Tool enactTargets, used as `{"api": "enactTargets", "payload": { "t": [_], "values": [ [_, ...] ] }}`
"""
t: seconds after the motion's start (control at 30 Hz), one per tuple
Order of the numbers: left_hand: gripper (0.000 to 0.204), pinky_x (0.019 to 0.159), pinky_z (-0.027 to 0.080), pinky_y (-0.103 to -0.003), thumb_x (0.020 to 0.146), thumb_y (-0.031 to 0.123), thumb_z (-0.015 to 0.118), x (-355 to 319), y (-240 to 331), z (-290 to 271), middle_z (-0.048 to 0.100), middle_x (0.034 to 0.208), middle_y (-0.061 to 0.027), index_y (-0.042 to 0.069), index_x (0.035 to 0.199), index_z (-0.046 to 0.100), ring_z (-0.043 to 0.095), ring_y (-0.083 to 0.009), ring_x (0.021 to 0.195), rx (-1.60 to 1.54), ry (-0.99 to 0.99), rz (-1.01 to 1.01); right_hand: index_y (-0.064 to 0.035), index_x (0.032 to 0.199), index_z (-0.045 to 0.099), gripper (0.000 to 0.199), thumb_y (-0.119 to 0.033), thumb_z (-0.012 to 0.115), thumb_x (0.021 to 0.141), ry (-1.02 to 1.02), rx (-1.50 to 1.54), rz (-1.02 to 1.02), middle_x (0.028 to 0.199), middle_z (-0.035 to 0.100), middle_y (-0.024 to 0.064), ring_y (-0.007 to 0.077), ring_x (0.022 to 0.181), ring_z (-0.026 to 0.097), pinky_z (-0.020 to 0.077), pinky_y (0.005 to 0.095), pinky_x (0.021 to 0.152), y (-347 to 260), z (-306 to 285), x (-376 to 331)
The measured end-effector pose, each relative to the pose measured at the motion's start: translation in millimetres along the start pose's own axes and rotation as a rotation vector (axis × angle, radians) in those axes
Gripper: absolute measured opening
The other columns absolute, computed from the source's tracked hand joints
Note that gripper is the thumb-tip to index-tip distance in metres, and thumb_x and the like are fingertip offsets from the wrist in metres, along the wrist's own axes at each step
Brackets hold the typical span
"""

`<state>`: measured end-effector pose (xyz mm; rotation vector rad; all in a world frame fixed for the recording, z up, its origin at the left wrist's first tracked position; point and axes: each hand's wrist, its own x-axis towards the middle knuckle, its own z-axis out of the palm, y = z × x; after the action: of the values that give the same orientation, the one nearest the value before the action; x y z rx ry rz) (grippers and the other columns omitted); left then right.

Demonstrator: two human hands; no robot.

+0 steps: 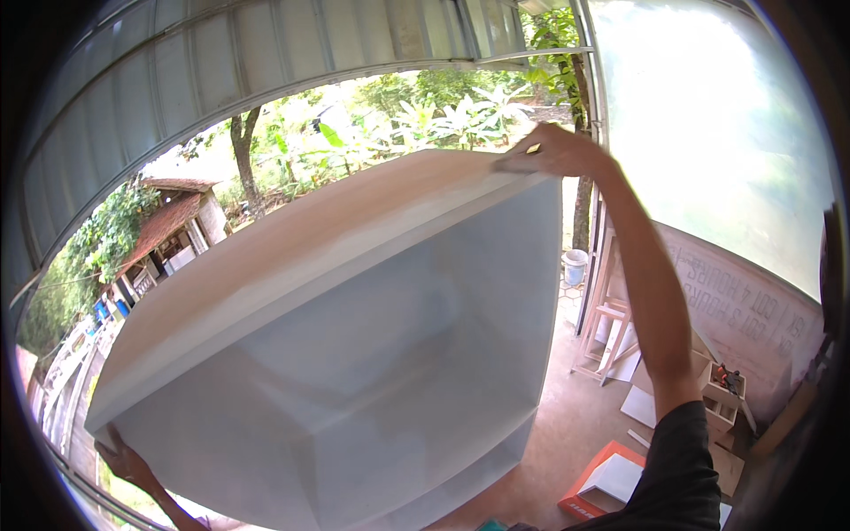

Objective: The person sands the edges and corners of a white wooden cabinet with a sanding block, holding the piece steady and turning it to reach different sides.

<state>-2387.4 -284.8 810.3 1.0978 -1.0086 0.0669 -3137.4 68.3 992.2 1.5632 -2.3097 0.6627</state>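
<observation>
A large open-fronted cabinet (381, 354) fills the middle, tilted in view, with a smooth grey-white interior and a pale wooden top panel. My left hand (131, 465) grips its lower left corner, fingers round the panel edge. At the far right end of the top panel, my bent right hand (558, 150) presses along the front edge. Its fingers are closed and slightly blurred over a thin, dark, flat piece (513, 165) whose kind I cannot make out. My right arm reaches up past the cabinet's right side.
On the floor at right lie an orange-and-white box (606, 482), wooden frames (606, 336) and an open wooden box (724, 389) with tools. A white bucket (575, 267) stands by the doorway post. Corrugated metal (266, 44) hangs overhead; trees and a tiled-roof house (168, 230) are outside.
</observation>
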Motion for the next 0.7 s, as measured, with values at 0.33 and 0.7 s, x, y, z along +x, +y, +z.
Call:
{"api": "enactTargets", "payload": {
  "t": [0.33, 0.7],
  "values": [
    [0.061, 0.097, 0.056, -0.047, 0.105, 0.044, 0.062, 3.1, -7.5, 4.9, 0.066, 0.133, -0.0268, 0.000, 0.146, 0.053, 0.069, -0.0403, 0.114, 0.112, 0.067, -0.025, -0.0171, 0.105, 0.084, 0.037, -0.049, 0.072, 0.091, 0.012, -0.119, 0.210, 0.096, 0.080, 0.0111, 0.0257, 0.091, 0.075, 0.0575, 0.0410, 0.088, 21.7, -11.0, -0.5],
    [0.059, 0.116, 0.038, -0.052, 0.099, 0.032, 0.070, -15.7, 93.5, -14.2, 0.058, 0.142, -0.0234, -0.002, 0.144, 0.053, 0.052, -0.0426, 0.134, 0.346, -0.314, 0.949, -0.0124, 0.119, 0.078, 0.032, -0.036, 0.066, 0.101, 0.378, -0.225, 0.275, 0.103, 0.079, 0.0138, 0.0256, 0.089, 0.074, 0.0558, 0.0412, 0.087, 126.2, -31.2, -84.7]
  ]
}}
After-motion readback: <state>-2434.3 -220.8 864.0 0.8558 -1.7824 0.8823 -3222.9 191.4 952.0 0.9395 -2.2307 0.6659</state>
